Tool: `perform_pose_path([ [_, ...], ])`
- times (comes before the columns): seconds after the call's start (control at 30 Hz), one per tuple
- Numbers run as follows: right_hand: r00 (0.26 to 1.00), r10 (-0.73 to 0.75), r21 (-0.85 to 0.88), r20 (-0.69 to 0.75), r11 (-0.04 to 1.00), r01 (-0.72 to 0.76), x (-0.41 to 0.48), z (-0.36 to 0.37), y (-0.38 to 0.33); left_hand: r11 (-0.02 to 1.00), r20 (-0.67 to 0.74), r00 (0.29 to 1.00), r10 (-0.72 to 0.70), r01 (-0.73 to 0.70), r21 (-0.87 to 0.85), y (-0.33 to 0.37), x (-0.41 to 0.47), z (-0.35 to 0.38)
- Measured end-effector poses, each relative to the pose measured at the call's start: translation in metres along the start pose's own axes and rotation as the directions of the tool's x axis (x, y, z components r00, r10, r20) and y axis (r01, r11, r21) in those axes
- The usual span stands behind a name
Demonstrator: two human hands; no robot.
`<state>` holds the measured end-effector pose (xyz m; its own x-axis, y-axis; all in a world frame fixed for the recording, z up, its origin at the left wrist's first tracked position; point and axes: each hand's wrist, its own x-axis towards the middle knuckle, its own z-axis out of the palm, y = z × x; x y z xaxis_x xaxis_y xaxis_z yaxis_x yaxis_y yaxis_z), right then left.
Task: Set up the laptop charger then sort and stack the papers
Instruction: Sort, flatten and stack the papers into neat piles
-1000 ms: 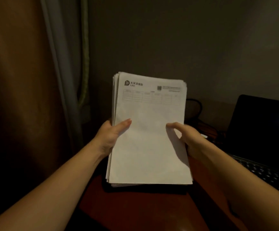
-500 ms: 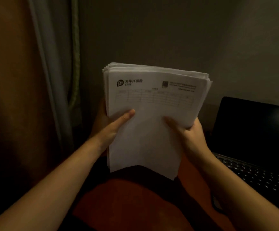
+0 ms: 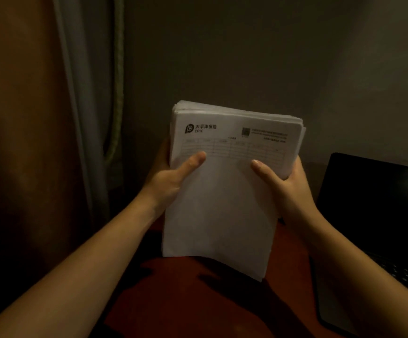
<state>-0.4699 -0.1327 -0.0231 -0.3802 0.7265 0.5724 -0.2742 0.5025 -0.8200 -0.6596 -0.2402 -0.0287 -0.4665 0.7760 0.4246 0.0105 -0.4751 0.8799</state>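
Note:
A thick stack of white printed papers (image 3: 222,206) is held upright above the reddish-brown table (image 3: 198,308). The top sheet carries a logo and a faint table at its head. My left hand (image 3: 169,181) grips the stack's left edge, thumb across the front. My right hand (image 3: 283,181) grips the right edge, thumb on the front too. The stack's lower edge hangs a little above the tabletop, with the lower right corner lowest. No charger shows in this view.
An open black laptop (image 3: 373,215) stands at the right, screen dark, keyboard (image 3: 407,279) toward the lower right. A brown curtain (image 3: 27,142) with a grey lining hangs at the left. A plain dark wall (image 3: 246,57) is behind the table.
The stack has been lifted off the table and tipped upright. My right hand went from touching the top sheet to gripping the right edge. The sheets look more squared than half a second ago.

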Motion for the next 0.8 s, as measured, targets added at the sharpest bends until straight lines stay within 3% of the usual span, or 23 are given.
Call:
perform_pose_path([
  [0.17, 0.996, 0.082, 0.024, -0.034, 0.996, -0.081, -0.028, 0.002, 0.033, 0.994, -0.153, 0.984, -0.089, 0.098, 0.057, -0.034, -0.012, -0.006],
  [0.3, 0.992, 0.121, -0.013, -0.045, 0.993, -0.121, -0.035, 0.004, 0.036, 0.981, -0.197, 0.967, -0.161, 0.179, 0.079, -0.046, -0.013, -0.009],
  [0.47, 0.998, 0.027, -0.02, -0.064, 0.999, -0.028, -0.037, 0.002, 0.022, 0.997, -0.306, 0.949, -0.078, 0.082, 0.0, -0.047, -0.017, -0.004],
  [0.7, 0.988, 0.142, -0.019, -0.067, 0.989, -0.144, -0.06, -0.007, 0.041, 0.997, -0.247, 0.968, -0.051, 0.065, 0.048, -0.052, -0.028, 0.007],
  [0.8, 0.991, 0.12, -0.061, -0.057, 0.99, -0.124, -0.051, -0.008, 0.032, 0.992, -0.29, 0.951, -0.113, 0.126, 0.028, -0.046, -0.027, 0.008],
])
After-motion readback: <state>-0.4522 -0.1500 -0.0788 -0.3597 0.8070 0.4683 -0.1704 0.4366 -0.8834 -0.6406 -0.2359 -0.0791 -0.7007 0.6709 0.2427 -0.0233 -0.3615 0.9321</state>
